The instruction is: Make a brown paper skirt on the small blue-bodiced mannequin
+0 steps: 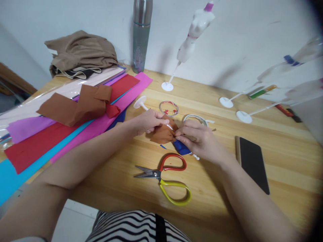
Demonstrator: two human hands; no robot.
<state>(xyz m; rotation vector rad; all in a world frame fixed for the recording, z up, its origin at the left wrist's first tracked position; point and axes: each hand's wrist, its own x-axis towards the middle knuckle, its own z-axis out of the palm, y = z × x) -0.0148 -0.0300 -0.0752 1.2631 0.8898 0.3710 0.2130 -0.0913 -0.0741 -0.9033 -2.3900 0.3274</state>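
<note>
A small brown piece of crepe paper (161,134) is wrapped round part of a white stand (140,102) that lies tilted over the table. My left hand (148,121) is closed on the stand and the paper's upper edge. Fingers and thumb of my right hand (193,134) pinch the right end of the brown paper. Below that hand a blue piece (181,148) shows, partly hidden by it. Scissors (155,174) with one red and one yellow handle lie slightly open in front of my hands.
Coloured paper strips (37,144) and a larger brown piece (88,104) lie left, brown cloth (83,50) behind. A bottle (142,40), a mannequin (194,33) and tape rolls (169,108) are behind my hands. A phone (253,163) is right, near more stands (243,116).
</note>
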